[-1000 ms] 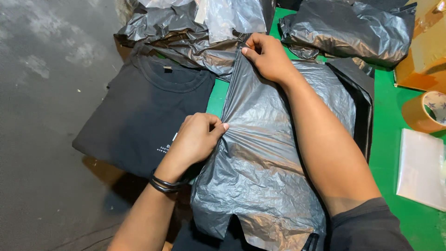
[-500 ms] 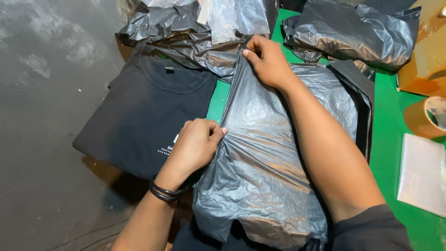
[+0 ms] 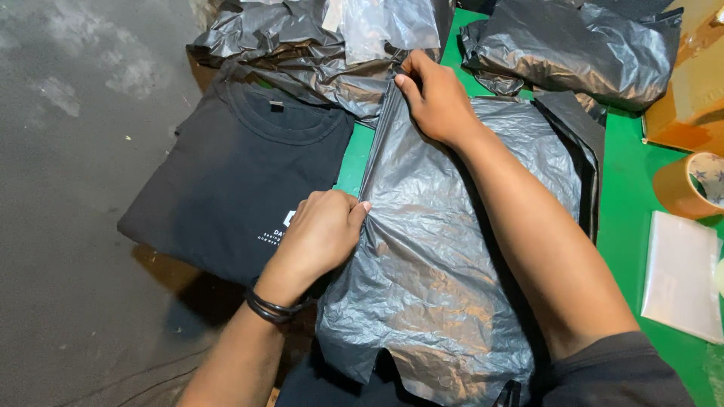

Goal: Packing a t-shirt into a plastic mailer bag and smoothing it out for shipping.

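Grey plastic bag (image 3: 445, 249), pinched by left hand (image 3: 320, 237), right hand (image 3: 437, 102), one black shirt (image 3: 241, 173)

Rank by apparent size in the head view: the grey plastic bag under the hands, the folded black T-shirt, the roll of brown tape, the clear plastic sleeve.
1. Grey plastic bag
2. Folded black T-shirt
3. Clear plastic sleeve
4. Roll of brown tape, though the frame edge crops it, so third and fourth are close.

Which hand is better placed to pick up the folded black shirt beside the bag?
Probably the left hand: it grips the grey plastic bag right beside the black shirt. The right hand pinches the bag's far edge.
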